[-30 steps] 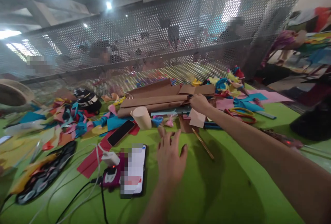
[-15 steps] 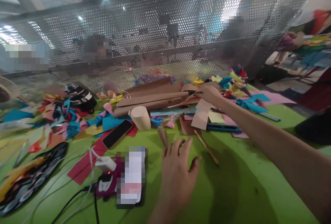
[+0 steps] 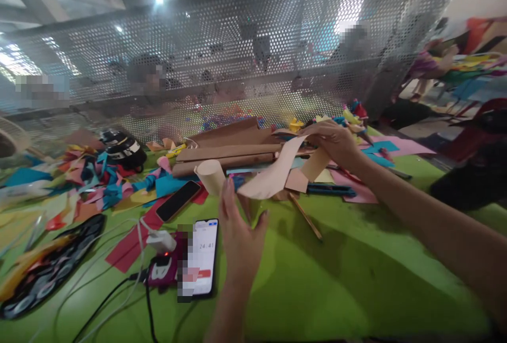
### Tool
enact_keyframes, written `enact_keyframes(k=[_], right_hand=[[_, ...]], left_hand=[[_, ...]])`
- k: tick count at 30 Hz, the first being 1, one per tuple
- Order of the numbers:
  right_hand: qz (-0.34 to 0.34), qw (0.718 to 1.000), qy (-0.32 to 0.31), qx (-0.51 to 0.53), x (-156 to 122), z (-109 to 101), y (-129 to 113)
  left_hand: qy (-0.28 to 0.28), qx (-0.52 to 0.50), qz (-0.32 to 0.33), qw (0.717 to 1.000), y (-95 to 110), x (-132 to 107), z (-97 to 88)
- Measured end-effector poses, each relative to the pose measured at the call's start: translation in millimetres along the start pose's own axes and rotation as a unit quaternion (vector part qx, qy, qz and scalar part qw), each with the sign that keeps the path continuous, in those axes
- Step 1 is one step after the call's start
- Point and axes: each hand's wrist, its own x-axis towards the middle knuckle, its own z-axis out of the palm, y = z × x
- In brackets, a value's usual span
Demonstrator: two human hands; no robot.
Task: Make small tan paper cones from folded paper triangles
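Observation:
My right hand (image 3: 332, 142) pinches one end of a long pale paper strip (image 3: 277, 171), which curves down to the left above the table. A shorter tan paper piece (image 3: 317, 163) hangs just below that hand; I cannot tell whether it is held. My left hand (image 3: 241, 232) is raised, thumb and fingers apart, with nothing in it, below the strip's free end. Right behind its fingertips stands a roll of cream paper (image 3: 210, 174). A small brown paper cone (image 3: 245, 203) shows partly between thumb and fingers. To the right lies a pencil (image 3: 307, 217).
Brown paper rolls (image 3: 229, 153) lie along a perforated metal screen (image 3: 237, 58). At left are coloured paper scraps (image 3: 106, 190), a black helmet-like object (image 3: 122, 149) and a patterned pouch (image 3: 51, 269). A lit phone (image 3: 206, 258), dark phone (image 3: 178, 200) and cabled power strip (image 3: 164, 272) sit nearby.
My right hand has lifted the pale paper strip from the pile by the brown rolls. My left hand has shifted left and turned more upright, still open.

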Motion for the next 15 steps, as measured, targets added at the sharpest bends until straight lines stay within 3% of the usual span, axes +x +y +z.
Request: enact_keyframes(k=[2, 4, 6, 8, 11, 15], right_hand=[[-0.009, 1.000, -0.013, 0.021, -9, -3, -15], [-0.012, 0.999, -0.034, 0.038, -18, -3, -24], [-0.006, 0.997, -0.067, 0.036, -26, -3, -25], [-0.001, 0.995, -0.102, 0.003, -35, -2, -20], [0.012, 0.984, -0.145, -0.099, -53, -4, -2], [0.088, 0.949, -0.198, -0.230, -80, -14, 13]], left_hand=[[-0.012, 0.022, 0.031, 0.999, -3, 2, 1.3], [-0.058, 0.048, 0.083, 0.994, -5, 2, 3.9], [-0.103, 0.056, 0.115, 0.986, -7, 2, 6.4], [-0.124, 0.029, 0.107, 0.986, -9, 1, 7.3], [-0.094, -0.041, 0.073, 0.992, -11, 1, 4.6], [-0.038, -0.087, 0.024, 0.995, -5, 5, -4.3]])
